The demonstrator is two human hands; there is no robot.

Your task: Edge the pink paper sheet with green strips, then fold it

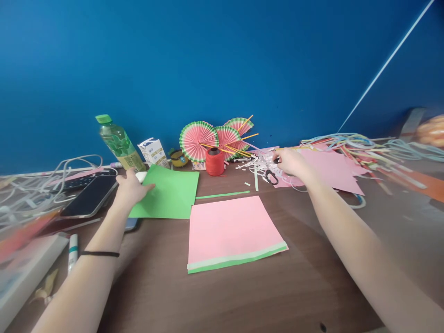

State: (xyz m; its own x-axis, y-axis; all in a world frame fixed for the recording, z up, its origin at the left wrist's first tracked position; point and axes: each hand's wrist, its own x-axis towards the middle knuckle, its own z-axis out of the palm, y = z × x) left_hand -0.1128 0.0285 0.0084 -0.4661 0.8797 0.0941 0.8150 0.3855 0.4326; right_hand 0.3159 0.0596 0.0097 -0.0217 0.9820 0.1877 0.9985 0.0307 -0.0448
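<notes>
My left hand (132,188) rests at the left edge of a green paper sheet (169,192), thumb stretched out over it and fingers apart. Beside those fingers sits a small white rounded object (141,176), its kind unclear. At the back right, my right hand (289,163) pinches one black handle loop of a pair of scissors (272,177); the blades are lost among paper scraps. In front lies a pink paper sheet (231,226) with a pale strip and a green strip along its near edge. A thin green strip (222,195) lies behind it.
Pink-and-green folded paper fans (199,141) stand by the wall behind a red thread spool (214,162). A green bottle (121,144), a small carton (153,152) and a phone (90,196) are at left. Pink sheets (329,169) and colored strips (354,141) lie at right.
</notes>
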